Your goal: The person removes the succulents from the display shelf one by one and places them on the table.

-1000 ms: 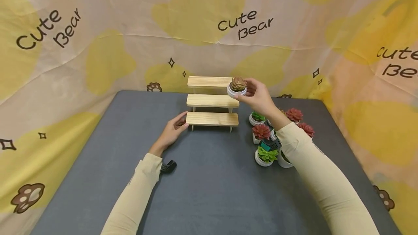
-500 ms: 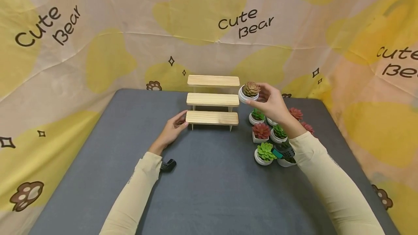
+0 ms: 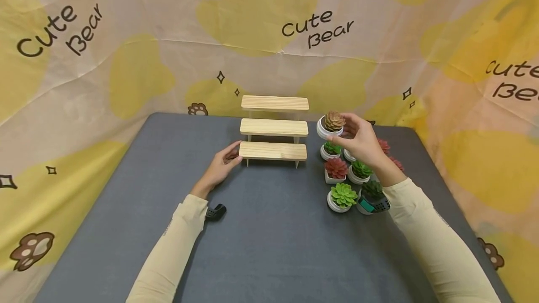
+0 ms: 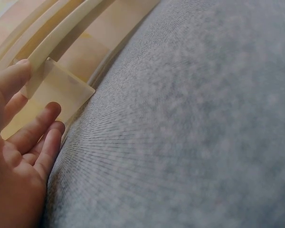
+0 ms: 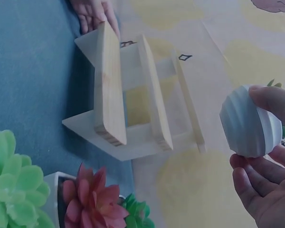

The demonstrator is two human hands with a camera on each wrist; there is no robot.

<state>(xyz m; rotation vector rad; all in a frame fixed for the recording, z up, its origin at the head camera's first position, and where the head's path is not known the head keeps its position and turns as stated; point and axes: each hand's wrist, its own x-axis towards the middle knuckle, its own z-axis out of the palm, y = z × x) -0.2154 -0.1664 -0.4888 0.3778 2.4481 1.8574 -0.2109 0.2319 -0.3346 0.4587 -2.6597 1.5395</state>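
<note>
My right hand (image 3: 365,144) holds a potted succulent (image 3: 334,121) with brownish-pink leaves, thumb and fingers around its white ribbed pot (image 5: 249,123). It is in the air to the right of a three-step wooden display stand (image 3: 273,151). My left hand (image 3: 219,167) grips the left end of the stand's lowest step. In the left wrist view, fingers (image 4: 50,111) lie beside the stand's translucent side panel (image 4: 61,90). The three steps carry nothing.
Right of the stand are several potted succulents: a light green one (image 3: 343,195), a red one (image 3: 336,169), green ones (image 3: 360,169) and a dark green one (image 3: 372,190). My right forearm partly covers the group. A printed cloth (image 3: 252,27) hangs behind the grey table (image 3: 269,247).
My right hand has carried the brownish-pink succulent rightward and slightly down, away from the stand and over toward the other pots. My left hand has stayed at the lowest step.
</note>
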